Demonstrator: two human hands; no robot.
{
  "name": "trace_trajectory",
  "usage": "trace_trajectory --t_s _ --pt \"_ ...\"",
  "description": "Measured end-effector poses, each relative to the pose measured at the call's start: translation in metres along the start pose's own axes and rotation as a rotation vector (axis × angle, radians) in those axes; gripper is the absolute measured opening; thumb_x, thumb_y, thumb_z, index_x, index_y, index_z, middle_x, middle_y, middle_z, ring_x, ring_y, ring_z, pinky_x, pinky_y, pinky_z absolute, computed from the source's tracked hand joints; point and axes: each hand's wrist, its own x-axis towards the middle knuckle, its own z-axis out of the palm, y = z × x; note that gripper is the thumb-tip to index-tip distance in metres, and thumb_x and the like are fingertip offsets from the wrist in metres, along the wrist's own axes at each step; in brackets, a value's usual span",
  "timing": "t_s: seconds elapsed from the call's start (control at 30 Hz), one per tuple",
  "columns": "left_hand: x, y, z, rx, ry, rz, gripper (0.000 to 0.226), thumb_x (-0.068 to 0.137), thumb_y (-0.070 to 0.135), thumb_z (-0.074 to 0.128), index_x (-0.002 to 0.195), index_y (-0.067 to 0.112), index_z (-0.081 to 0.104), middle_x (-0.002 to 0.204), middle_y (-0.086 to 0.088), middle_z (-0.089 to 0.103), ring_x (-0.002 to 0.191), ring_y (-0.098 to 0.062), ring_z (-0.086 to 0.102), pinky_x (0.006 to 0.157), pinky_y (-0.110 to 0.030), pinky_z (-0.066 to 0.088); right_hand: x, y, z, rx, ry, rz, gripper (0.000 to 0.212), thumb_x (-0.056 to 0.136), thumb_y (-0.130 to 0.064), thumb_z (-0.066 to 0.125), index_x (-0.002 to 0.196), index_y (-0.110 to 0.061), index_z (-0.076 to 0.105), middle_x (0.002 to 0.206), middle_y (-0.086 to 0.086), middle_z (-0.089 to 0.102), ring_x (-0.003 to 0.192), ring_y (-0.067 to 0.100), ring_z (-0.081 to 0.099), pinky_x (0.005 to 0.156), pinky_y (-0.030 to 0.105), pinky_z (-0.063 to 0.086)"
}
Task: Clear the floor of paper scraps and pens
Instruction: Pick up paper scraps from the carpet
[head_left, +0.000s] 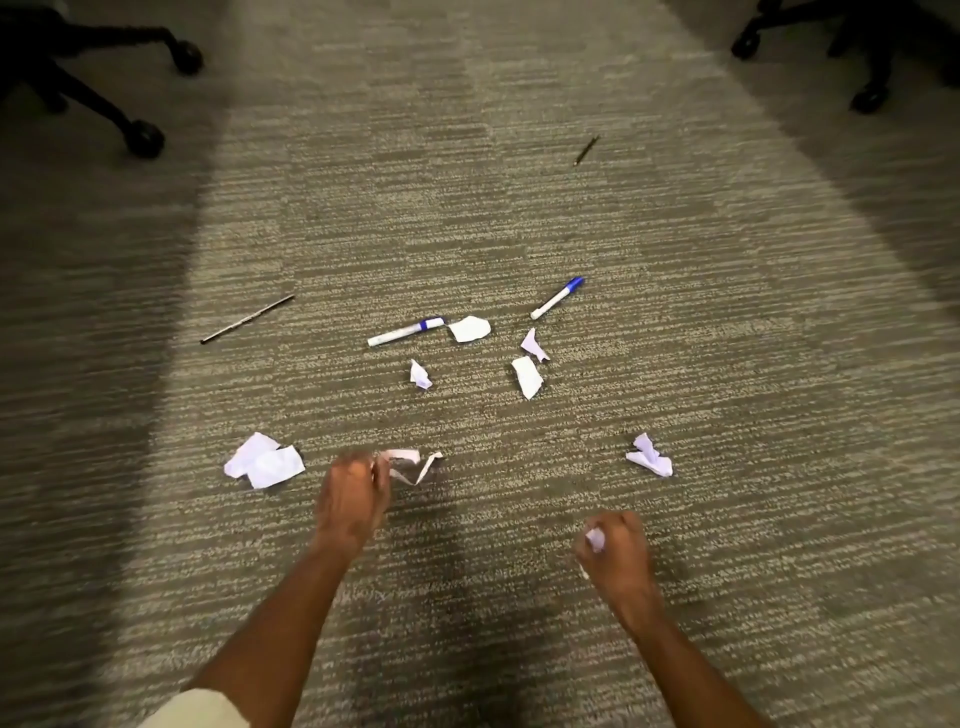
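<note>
Two scraps are yours: left hand (353, 493) pinches a folded strip (413, 465), right hand (615, 551) clutches a wad (596, 538). Beyond the strip, six scraps and four pens remain.

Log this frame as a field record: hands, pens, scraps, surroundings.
left hand: grips a folded paper strip
right hand: grips a crumpled scrap
markers on carpet: capless marker, blue-capped marker
thin pens: long pen, far pen
loose scraps on carpet: six
surroundings: chair base
</note>
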Motion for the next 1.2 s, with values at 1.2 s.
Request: trace_trajectory --t_s 1.2 --pt "0.032 -0.081 0.004 0.134 0.042 -0.106 0.024 0.085 0.012 0.064 0.107 0.003 0.058 0.091 -0.016 0.064 0.072 -0.027 0.056 0.058 -0.032 0.041 0.101 -0.014 0.001 -0.081 0.085 -0.037 0.016 0.087 -0.005 0.066 0.103 -0.002 0.068 0.109 0.02 0.064 0.082 0.021 0.054 0.073 0.019 0.04"
